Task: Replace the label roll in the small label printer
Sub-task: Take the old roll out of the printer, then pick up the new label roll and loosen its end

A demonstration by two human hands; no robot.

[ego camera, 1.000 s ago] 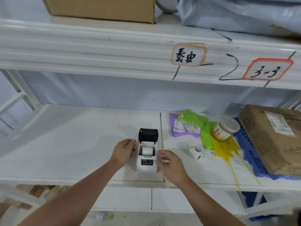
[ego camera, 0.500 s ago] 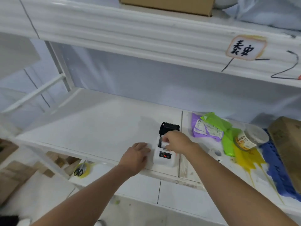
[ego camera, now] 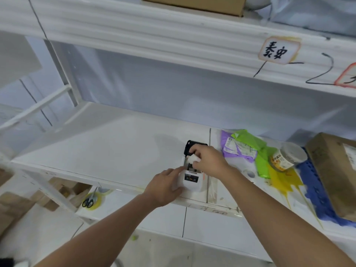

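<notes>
A small white label printer (ego camera: 190, 180) stands near the front edge of the white shelf (ego camera: 119, 149), its black lid (ego camera: 189, 146) flipped up at the back. My left hand (ego camera: 165, 186) rests against the printer's left side and steadies it. My right hand (ego camera: 209, 160) hovers over the open bay, fingers pinched on a white label roll (ego camera: 193, 158) held just above the compartment. A second white label roll (ego camera: 249, 173) lies on the shelf to the right of the printer, partly hidden by my right forearm.
Right of the printer lie a purple mailer (ego camera: 237, 149), green bags (ego camera: 258, 149), a lidded jar (ego camera: 287, 158), a yellow bag (ego camera: 283, 180) and a cardboard box (ego camera: 335, 170) on a blue sheet. Scissors (ego camera: 89, 201) on a tape roll sit on the lower shelf. A shelf beam runs overhead.
My right hand went from beside the printer into the bay and now holds the white roll above it. My left hand slid to the printer's left side. The view swung left.
</notes>
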